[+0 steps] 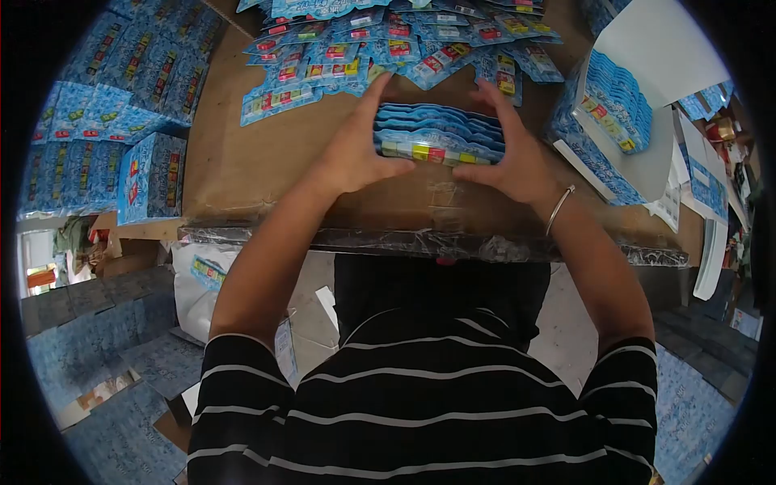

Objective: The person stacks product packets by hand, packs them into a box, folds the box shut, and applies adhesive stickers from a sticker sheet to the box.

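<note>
Head view: a brown desk (pixel 218 162) bears a loose pile of blue packs (pixel 339 52) at its far side and an open blue box (pixel 598 137) of similar packs at the right. Nearer the middle, a stack of blue cards (pixel 440 133) has wavy top edges and a clear front over yellow, red and pale green pieces. The fingers of the left hand (pixel 360 149) and right hand (pixel 517 153) are partly curled, gripping its opposite ends.
</note>
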Motion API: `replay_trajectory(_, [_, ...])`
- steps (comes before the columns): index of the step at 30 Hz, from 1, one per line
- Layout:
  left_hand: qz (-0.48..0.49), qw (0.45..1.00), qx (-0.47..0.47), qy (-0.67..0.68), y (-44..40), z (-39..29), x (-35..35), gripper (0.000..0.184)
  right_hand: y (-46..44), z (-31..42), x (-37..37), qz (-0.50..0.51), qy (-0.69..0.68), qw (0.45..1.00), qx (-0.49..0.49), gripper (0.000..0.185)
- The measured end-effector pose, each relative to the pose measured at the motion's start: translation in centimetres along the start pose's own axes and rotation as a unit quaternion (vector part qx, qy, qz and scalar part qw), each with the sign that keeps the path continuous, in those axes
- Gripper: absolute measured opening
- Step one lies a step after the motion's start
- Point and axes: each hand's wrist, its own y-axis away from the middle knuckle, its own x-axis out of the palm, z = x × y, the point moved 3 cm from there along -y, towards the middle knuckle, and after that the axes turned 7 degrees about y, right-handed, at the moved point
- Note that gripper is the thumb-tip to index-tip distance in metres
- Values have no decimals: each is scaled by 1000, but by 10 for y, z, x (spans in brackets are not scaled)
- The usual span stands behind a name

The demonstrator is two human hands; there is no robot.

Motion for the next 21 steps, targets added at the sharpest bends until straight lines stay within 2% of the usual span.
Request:
replay_trajectory(1, [8, 998, -5, 55, 0, -2, 5, 107, 0, 3, 2, -15, 4, 999, -39, 104])
replay_trajectory(2, [16, 994, -9, 110, 0, -4, 8, 108, 1, 3, 3, -14, 3, 999, -39, 104])
replay_trajectory(3, [15, 994, -9, 109, 0, -5, 5, 108, 1, 0, 1, -35, 26, 999, -23, 104])
replay_trajectory(6, [25, 997, -18, 76, 0, -7, 1, 103, 3, -8, -2, -55, 48, 997, 17, 104])
replay_trajectory(8, [43, 999, -30, 6, -2, -6, 3, 93, 5, -7, -4, -52, 49, 997, 38, 104])
replay_trajectory(10, [27, 999, -25, -16, 7, -4, 7, 87, 7, -3, 0, -5, -14, 997, 79, 95])
replay_trajectory(12, [10, 999, -19, -41, 9, -3, 1, 81, 9, -5, 0, 12, 29, 994, 104, 91])
replay_trajectory(14, [66, 974, 182, -114, 2, -19, -18, 76, 9, -8, 0, 24, 71, 989, 130, 88])
replay_trajectory(15, [19, 985, 144, -97, -13, -23, -28, 72, 10, -8, 0, 14, 79, 990, 113, 83])
replay_trajectory(16, [21, 985, 145, -94, -25, -37, -30, 72, 11, -7, 1, 6, 88, 992, 95, 78])
replay_trajectory(18, [93, 995, 9, -36, -55, -70, -12, 68, 11, -1, 0, 6, 126, 986, 108, 77])
replay_trajectory(19, [179, 973, -5, -146, -56, -88, 3, 57, 10, 1, -3, 4, 160, 980, 118, 76])
replay_trajectory(20, [182, 973, 6, -144, -50, -95, 19, 57, 9, 1, -5, -4, 167, 978, 122, 76])
replay_trajectory(21, [200, 942, 10, -268, -42, -95, 37, 53, 9, 2, -3, -6, 146, 983, 109, 71])
